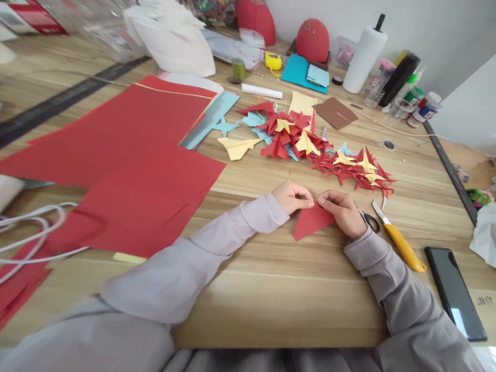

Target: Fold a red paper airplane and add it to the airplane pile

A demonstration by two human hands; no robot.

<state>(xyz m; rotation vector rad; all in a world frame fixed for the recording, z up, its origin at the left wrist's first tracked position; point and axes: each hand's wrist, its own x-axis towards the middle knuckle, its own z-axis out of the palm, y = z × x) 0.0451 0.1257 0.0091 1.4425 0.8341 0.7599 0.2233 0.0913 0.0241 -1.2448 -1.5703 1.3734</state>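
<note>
Red paper (312,224) extends nearward from the left grip (291,197) and right grip (344,213), both pinching its far edge.

Near the frame's centre, the left hand (293,198) and right hand (343,211) pinch the top edge of a folded red paper piece (313,223). Folded paper planes (284,137) heap above; a yellow-handled utility knife (403,244) lies lower right.

Small folded red paper (312,223), sharp-cornered
</note>
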